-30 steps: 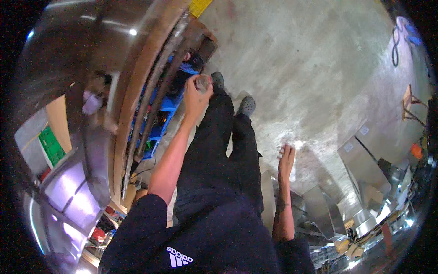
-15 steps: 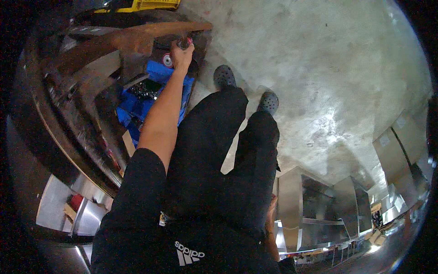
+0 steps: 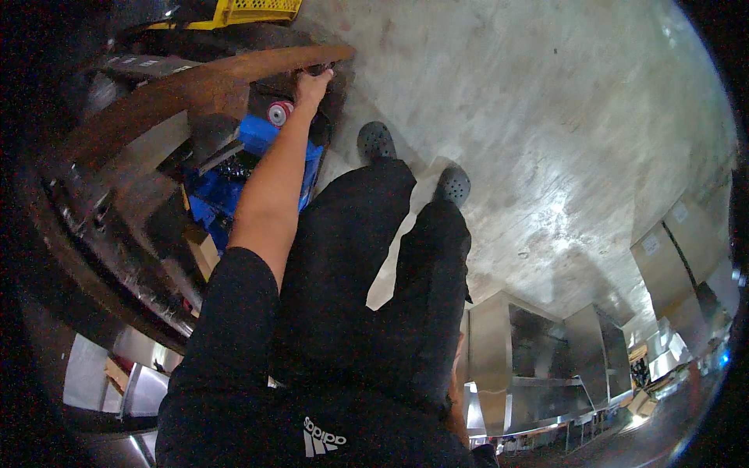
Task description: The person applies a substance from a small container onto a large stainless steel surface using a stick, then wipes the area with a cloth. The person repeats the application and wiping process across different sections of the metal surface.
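Observation:
My left arm stretches forward to the rusty brown edge (image 3: 289,58) of a bench or frame. There my left hand (image 3: 311,87) is closed, its fingers bent around something dark that I cannot make out. Just below the hand lies a red-rimmed round thing with a pale centre (image 3: 279,114), like a wheel or spool. A blue bin (image 3: 261,134) stands beside my forearm, with dark shiny pieces in it. At my right thigh, my right hand (image 3: 458,357) hangs low, only a sliver of skin showing; its fingers are hidden.
A yellow plastic crate (image 3: 257,11) is at the far left. Dark metal racking (image 3: 101,210) runs down the left side. Stainless steel cabinets (image 3: 490,366) stand at the lower right, large cardboard-coloured panels (image 3: 663,257) at the right. My shoes (image 3: 376,142) rest on the concrete floor (image 3: 538,140).
The view has shifted slightly. My left hand has turned a little at the brown edge, and the red-edged thing seen in its grip before is now mostly hidden. My right arm hardly moves.

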A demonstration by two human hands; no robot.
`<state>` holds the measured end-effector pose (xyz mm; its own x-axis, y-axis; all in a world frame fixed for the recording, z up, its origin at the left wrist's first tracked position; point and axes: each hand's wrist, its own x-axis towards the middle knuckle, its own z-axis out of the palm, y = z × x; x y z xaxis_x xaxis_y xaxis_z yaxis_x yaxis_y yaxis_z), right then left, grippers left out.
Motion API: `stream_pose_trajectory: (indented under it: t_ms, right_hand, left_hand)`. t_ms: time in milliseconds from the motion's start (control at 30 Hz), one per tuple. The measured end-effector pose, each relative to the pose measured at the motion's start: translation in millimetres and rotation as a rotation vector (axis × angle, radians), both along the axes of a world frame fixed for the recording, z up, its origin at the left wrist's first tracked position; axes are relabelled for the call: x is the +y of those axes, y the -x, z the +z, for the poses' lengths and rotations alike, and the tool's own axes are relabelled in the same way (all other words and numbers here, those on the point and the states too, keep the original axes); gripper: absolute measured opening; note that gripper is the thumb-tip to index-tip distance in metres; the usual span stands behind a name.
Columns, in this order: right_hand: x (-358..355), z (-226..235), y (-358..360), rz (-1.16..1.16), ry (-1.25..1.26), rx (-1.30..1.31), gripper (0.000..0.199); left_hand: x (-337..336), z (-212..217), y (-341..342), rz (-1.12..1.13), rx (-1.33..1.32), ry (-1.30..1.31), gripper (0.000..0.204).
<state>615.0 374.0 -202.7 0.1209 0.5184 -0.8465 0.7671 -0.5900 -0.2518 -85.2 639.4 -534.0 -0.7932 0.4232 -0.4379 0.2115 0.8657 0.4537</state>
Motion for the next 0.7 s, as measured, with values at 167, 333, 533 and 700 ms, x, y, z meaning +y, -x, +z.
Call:
stream_pose_trajectory:
  t_ms: [167, 333, 533, 700]
  right_hand:
    - [11, -8, -32, -0.407, 0.129, 0.18, 0.036]
    - [78, 10, -11, -0.065, -0.076, 0.281, 0.035]
    - [230, 39, 21, -0.165, -0.038, 0.265, 0.038]
    - [311, 104, 103, 0.064, -0.139, 0.467, 0.038]
  left_hand:
    - [-11, 43, -38, 0.124, 0.088, 0.192, 0.043]
    - [-22, 134, -141, 0.218, 0.01, -0.034, 0.014]
    - [-23, 354, -278, 0.103, 0.016, -0.076, 0.027]
    - [-114, 523, -311, 0.165, -0.193, -0.222, 0.031]
